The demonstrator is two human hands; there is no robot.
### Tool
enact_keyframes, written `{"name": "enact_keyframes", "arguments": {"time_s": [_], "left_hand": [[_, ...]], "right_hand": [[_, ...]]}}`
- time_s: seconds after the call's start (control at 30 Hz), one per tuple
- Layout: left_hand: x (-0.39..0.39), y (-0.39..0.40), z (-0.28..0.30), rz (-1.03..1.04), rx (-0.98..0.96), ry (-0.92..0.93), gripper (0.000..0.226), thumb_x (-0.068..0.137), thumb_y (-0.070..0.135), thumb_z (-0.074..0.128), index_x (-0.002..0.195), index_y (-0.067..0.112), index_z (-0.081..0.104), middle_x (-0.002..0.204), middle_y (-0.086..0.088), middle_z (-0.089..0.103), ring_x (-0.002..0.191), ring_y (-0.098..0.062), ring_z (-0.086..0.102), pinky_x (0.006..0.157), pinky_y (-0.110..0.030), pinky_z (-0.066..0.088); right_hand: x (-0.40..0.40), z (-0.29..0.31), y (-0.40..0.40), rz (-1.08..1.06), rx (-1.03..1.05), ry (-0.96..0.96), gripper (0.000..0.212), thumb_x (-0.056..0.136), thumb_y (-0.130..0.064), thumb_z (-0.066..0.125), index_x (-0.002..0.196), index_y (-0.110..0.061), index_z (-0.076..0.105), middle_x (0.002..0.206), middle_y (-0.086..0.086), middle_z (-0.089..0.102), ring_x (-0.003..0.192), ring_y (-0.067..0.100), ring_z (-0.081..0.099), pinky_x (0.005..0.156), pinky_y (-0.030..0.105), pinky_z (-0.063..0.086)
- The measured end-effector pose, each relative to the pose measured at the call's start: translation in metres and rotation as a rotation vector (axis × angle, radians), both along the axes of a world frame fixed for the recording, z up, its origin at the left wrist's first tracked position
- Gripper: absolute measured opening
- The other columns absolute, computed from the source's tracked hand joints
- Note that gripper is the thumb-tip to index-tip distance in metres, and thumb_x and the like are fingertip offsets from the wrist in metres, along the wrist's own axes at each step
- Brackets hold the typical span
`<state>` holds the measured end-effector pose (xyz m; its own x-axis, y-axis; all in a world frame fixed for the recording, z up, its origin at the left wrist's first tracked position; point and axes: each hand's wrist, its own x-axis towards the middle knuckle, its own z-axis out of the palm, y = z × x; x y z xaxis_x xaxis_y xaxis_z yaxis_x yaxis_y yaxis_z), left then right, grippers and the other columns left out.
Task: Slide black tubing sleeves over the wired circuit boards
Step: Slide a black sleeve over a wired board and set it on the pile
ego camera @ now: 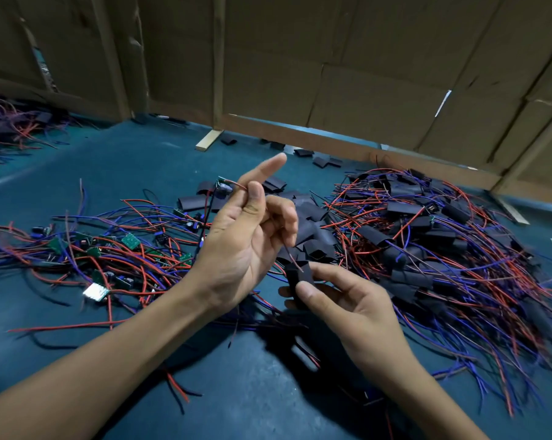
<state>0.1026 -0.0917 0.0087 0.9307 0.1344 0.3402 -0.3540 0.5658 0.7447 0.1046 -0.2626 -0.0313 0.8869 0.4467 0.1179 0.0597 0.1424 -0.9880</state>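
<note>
Worktop (pixel 77 173): teal cloth-like covering, matt. Sleeve (pixel 295 274): black, matt, plastic-looking. Wires (pixel 459 249): glossy red and blue insulation. Back wall (pixel 363 74): brown cardboard, creased, dull. Wood strip (pixel 208 139): bare, pale.

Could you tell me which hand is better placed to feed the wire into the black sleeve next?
Probably the left hand: it pinches the red wire, whose free end sits at the black sleeve mouth. The right hand grips that sleeve.
</note>
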Motion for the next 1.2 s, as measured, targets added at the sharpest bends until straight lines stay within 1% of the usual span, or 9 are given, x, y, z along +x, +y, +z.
{"name": "enact_keyframes", "arguments": {"time_s": [0.17, 0.27, 0.47, 0.57, 0.87, 0.9, 1.0, 1.13, 1.2], "left_hand": [[-0.001, 0.003, 0.002, 0.036, 0.012, 0.011, 0.036, 0.097, 0.033, 0.039, 0.128, 0.028, 0.058, 0.072, -0.001, 0.060, 0.066, -0.012, 0.050, 0.063, -0.022, 0.043], [-0.001, 0.002, 0.002, 0.041, 0.022, 0.005, 0.036, 0.097, 0.033, 0.039, 0.127, 0.028, 0.058, 0.072, -0.001, 0.059, 0.066, -0.011, 0.047, 0.060, -0.021, 0.040], [-0.001, -0.007, -0.006, 0.020, 0.054, -0.005, 0.036, 0.099, 0.030, 0.039, 0.126, 0.028, 0.062, 0.076, -0.003, 0.063, 0.070, -0.012, 0.053, 0.063, -0.023, 0.045], [-0.001, -0.002, -0.002, 0.043, 0.049, -0.015, 0.035, 0.099, 0.031, 0.039, 0.123, 0.030, 0.064, 0.077, -0.002, 0.063, 0.071, -0.010, 0.053, 0.064, -0.021, 0.045], [-0.004, 0.001, 0.000, 0.045, 0.061, -0.066, 0.035, 0.101, 0.031, 0.038, 0.127, 0.028, 0.060, 0.077, -0.001, 0.062, 0.070, -0.010, 0.048, 0.064, -0.020, 0.040], [-0.004, -0.001, -0.003, 0.022, 0.066, -0.070, 0.035, 0.103, 0.029, 0.037, 0.128, 0.027, 0.061, 0.078, -0.002, 0.063, 0.071, -0.010, 0.050, 0.065, -0.020, 0.042], [-0.005, -0.006, -0.012, -0.034, 0.136, -0.086, 0.037, 0.105, 0.026, 0.035, 0.132, 0.021, 0.061, 0.086, -0.005, 0.067, 0.081, -0.014, 0.060, 0.078, -0.027, 0.048], [-0.008, -0.007, -0.020, -0.071, 0.436, -0.065, 0.039, 0.108, 0.034, 0.037, 0.134, 0.021, 0.062, 0.113, -0.009, 0.072, 0.116, -0.025, 0.063, 0.107, -0.040, 0.044], [-0.008, -0.004, -0.021, -0.157, 0.526, -0.012, 0.039, 0.108, 0.033, 0.038, 0.133, 0.019, 0.064, 0.127, -0.007, 0.068, 0.125, -0.021, 0.059, 0.105, -0.031, 0.044]], "right_hand": [[-0.002, 0.003, 0.000, -0.009, -0.035, -0.006, 0.032, 0.078, -0.018, 0.073, 0.107, -0.007, 0.071, 0.098, 0.015, 0.077, 0.090, 0.030, 0.075, 0.083, 0.033, 0.060], [-0.003, 0.003, 0.001, 0.018, -0.017, 0.026, 0.023, 0.077, -0.017, 0.073, 0.099, -0.013, 0.075, 0.095, 0.013, 0.078, 0.083, 0.022, 0.075, 0.075, 0.025, 0.059], [-0.006, 0.005, 0.004, 0.020, -0.074, 0.048, 0.037, 0.072, -0.022, 0.076, 0.106, -0.006, 0.073, 0.100, 0.021, 0.076, 0.087, 0.026, 0.071, 0.086, 0.040, 0.059], [-0.008, 0.005, 0.004, 0.055, -0.039, 0.099, 0.036, 0.074, -0.018, 0.075, 0.106, -0.002, 0.073, 0.098, 0.022, 0.076, 0.086, 0.025, 0.072, 0.082, 0.035, 0.061], [-0.009, 0.007, 0.004, 0.056, -0.039, 0.146, 0.036, 0.071, -0.021, 0.078, 0.104, -0.005, 0.075, 0.099, 0.028, 0.074, 0.086, 0.029, 0.071, 0.086, 0.044, 0.059], [-0.010, 0.006, 0.004, 0.054, -0.042, 0.142, 0.035, 0.072, -0.021, 0.078, 0.103, -0.006, 0.076, 0.097, 0.026, 0.075, 0.085, 0.027, 0.072, 0.083, 0.040, 0.061], [-0.010, 0.007, 0.004, 0.061, -0.016, 0.144, 0.028, 0.072, -0.021, 0.078, 0.098, -0.009, 0.078, 0.091, 0.018, 0.077, 0.079, 0.021, 0.074, 0.072, 0.027, 0.059], [-0.005, 0.007, 0.001, -0.012, -0.036, 0.066, 0.031, 0.073, -0.022, 0.080, 0.098, -0.004, 0.076, 0.089, 0.014, 0.076, 0.079, 0.023, 0.069, 0.079, 0.037, 0.057], [-0.004, 0.008, 0.001, -0.030, -0.026, 0.009, 0.026, 0.075, -0.020, 0.078, 0.095, -0.003, 0.075, 0.085, 0.011, 0.074, 0.076, 0.019, 0.066, 0.075, 0.031, 0.057]]}}
